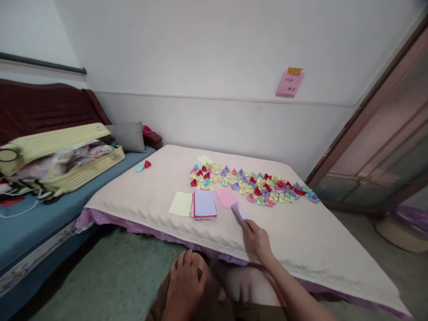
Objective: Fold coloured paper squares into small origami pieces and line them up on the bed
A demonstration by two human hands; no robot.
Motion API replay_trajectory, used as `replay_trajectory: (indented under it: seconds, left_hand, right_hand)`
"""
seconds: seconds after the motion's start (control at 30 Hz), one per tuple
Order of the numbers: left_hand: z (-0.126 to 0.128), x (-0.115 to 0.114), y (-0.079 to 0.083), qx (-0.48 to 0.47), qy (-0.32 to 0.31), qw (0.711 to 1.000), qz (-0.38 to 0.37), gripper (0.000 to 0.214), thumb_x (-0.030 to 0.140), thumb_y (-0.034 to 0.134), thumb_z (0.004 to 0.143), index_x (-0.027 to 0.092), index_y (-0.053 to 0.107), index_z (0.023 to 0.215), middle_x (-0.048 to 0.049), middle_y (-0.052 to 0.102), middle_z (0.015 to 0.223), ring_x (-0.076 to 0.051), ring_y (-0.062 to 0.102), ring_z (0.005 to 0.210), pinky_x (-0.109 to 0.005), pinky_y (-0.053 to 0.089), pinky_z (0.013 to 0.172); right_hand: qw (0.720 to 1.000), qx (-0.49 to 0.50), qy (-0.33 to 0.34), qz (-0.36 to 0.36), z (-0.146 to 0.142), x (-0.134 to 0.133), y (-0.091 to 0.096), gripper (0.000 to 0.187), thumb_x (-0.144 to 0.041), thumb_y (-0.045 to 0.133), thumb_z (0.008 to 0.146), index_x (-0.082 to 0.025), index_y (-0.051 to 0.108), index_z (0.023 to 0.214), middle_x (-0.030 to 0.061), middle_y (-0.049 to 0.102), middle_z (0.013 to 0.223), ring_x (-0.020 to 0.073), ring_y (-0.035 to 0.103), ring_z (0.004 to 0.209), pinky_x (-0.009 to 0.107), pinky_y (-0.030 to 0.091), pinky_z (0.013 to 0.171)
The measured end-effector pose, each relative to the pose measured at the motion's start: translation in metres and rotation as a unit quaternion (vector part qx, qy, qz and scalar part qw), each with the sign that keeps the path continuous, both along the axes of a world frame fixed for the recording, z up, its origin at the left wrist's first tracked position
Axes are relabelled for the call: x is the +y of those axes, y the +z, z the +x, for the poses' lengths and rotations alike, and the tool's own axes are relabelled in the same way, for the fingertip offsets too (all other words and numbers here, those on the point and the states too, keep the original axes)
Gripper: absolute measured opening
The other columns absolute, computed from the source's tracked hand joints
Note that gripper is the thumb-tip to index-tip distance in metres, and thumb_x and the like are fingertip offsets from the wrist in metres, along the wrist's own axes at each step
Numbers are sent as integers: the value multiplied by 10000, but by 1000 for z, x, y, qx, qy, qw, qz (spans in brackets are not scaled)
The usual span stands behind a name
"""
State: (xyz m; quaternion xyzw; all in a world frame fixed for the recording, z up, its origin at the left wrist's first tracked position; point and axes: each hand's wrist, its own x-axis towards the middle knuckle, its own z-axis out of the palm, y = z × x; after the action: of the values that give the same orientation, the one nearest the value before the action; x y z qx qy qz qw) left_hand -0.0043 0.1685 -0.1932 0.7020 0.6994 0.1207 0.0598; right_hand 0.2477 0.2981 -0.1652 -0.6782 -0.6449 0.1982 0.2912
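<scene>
My right hand (pixel 257 240) rests on the cream-covered table (pixel 160 196) and pinches a lilac paper sheet (pixel 238 214) by its near edge. A pink sheet (pixel 225 197) lies just beyond it. Left of that sits a stack of coloured paper squares (pixel 203 205) with a lilac sheet on top, and a pale yellow sheet (pixel 181 203) lies beside the stack. My left hand (pixel 185 283) lies flat on my knee below the table edge, fingers apart, holding nothing. Many small folded paper pieces (pixel 254 183) in several colours are spread in a band further back.
A blue and a red folded piece (pixel 143 166) lie apart near the table's left side. A bed with a blue cover (pixel 40 218) and an open yellow case (pixel 63 156) stands at left. A pink note (pixel 289 83) hangs on the wall. A glass door (pixel 384 151) is at right.
</scene>
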Motion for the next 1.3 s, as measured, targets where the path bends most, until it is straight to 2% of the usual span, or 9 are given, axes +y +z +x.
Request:
replay_trajectory:
  seconds: [0.13,0.33,0.47,0.6,0.7,0.8,0.93,1.13,1.3]
  left_hand:
    - [5,-8,9,9,-7,999,30,404,303,449,864,234,575,1242,-86,538,1342,-292,403,1255,-452,282,1022]
    - [10,-26,18,7,-13,1000,24,473,300,459,860,206,518,1320,-132,416,1458,-338,307,1335,-520,238,1044]
    - [13,-59,25,-11,-11,1000,8,570,235,515,810,212,456,1376,-139,293,1529,-356,212,1390,-553,169,1072]
    - [13,-101,44,-42,-26,999,-17,448,211,555,758,177,627,1200,-161,438,1442,-336,332,1346,-511,230,1071]
    - [14,-126,73,-287,-174,933,-131,450,256,646,703,226,655,1152,-96,594,1291,-307,501,1201,-427,368,998]
    - [18,-144,115,-554,-296,742,-234,529,339,740,644,180,651,1140,-91,685,1074,-300,610,1003,-399,467,856]
    - [19,-157,163,-798,-176,567,-98,442,407,626,805,142,621,1159,-105,691,958,-198,639,799,-310,485,756]
    - [9,-156,168,-802,-48,593,-54,251,374,697,748,126,673,776,13,564,515,-65,447,404,-183,356,441]
    - [-4,-154,169,-719,-61,692,-31,264,375,667,775,132,648,673,86,360,390,-24,254,366,-164,162,395]
  right_hand:
    - [975,221,-9,-6,-10,-63,23,290,-397,542,774,-152,626,904,48,696,750,222,633,707,306,490,648]
    - [877,477,16,-52,-26,-165,74,241,-352,672,652,-197,508,739,-26,586,587,147,553,520,255,450,528]
    - [821,566,41,-58,-30,-219,101,265,-285,719,604,-199,482,685,-43,535,562,121,508,492,230,414,506]
    - [732,674,71,-64,-42,-248,111,251,-206,769,627,-185,533,711,-31,580,598,124,535,531,236,429,543]
    - [693,714,83,-43,-57,-253,117,226,-169,786,638,-175,575,721,-18,617,631,131,558,578,239,441,572]
    - [707,703,77,-13,-69,-256,126,229,-173,811,616,-169,598,700,-23,624,628,118,536,562,226,432,554]
    - [755,649,87,-15,-70,-266,137,193,-212,815,629,-164,640,695,-6,648,668,128,546,601,233,432,582]
    - [845,521,118,-23,-60,-279,136,202,-283,814,621,-163,657,667,14,632,669,167,542,624,265,422,583]
    - [890,425,163,-3,-55,-282,155,230,-386,727,720,-178,708,817,41,646,756,222,558,745,312,439,671]
